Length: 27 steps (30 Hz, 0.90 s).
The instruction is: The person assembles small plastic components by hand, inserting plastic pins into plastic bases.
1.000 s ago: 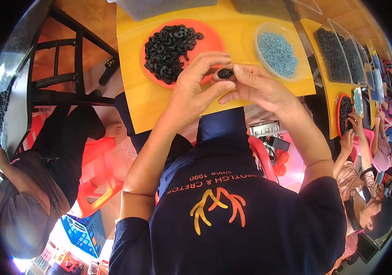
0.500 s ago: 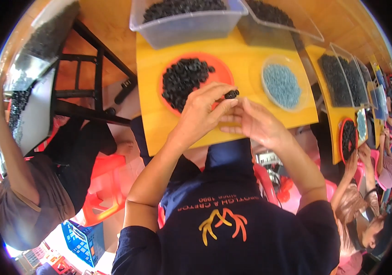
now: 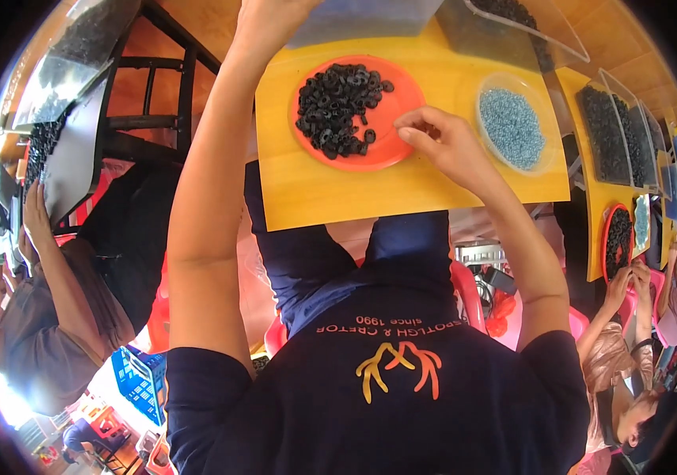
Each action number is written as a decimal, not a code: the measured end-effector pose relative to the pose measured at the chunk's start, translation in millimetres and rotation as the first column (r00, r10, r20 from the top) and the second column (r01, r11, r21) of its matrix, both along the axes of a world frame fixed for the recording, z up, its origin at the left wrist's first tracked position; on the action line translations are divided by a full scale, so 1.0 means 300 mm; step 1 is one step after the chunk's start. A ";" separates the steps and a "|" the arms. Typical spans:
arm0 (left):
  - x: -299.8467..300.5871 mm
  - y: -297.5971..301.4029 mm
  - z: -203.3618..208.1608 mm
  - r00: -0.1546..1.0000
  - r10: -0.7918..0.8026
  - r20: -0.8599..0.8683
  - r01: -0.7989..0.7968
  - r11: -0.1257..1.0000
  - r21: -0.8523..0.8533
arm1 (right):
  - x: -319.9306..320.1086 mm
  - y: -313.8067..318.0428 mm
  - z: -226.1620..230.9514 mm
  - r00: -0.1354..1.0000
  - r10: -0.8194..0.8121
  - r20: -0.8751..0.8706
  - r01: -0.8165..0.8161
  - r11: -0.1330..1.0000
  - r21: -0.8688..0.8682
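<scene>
Small, matte-black, ring-like parts [image 3: 332,107] heap toward nine o'clock on one orange plate [image 3: 395,93], too jumbled to count. One clear bowl [image 3: 512,81] of pale-blue bits stands at three o'clock from it. At the plate's four o'clock, the right hand [image 3: 447,144] curls narrow, any contents unclear. Toward eleven, the left hand [image 3: 276,22] is cut off, its grip impossible to tell.

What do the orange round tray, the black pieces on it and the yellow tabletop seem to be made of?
Orange round tray: probably smooth plastic, given its even colour and raised rim.
Black pieces: possibly rubber or plastic, dark with slight highlights; the view can't settle which.
Yellow tabletop: perhaps wood or wood-look laminate, with a light sheen and faint grain-like streaks.
</scene>
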<state>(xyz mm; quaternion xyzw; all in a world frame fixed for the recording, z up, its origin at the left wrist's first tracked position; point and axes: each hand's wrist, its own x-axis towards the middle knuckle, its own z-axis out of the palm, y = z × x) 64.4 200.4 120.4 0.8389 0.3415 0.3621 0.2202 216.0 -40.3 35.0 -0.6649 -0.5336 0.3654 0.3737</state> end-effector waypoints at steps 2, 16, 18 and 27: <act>-0.038 -0.098 -0.007 0.994 -0.109 -0.015 0.107 0.990 -0.095 | -0.008 0.033 -0.027 0.993 0.016 0.115 -0.021 0.999 0.042; -0.256 -0.603 -0.317 0.909 -0.136 0.394 0.352 0.757 -0.551 | -0.002 0.116 -0.066 0.750 0.161 0.642 -0.345 0.923 0.171; -0.246 -0.639 -0.351 0.892 -0.130 0.434 0.397 0.684 -0.612 | -0.007 0.094 -0.025 0.883 0.165 0.440 -0.255 0.955 0.154; -0.162 -0.671 -0.336 0.787 0.022 0.617 0.452 0.660 -0.600 | -0.041 -0.047 0.022 0.890 0.137 -0.434 -0.070 0.983 0.168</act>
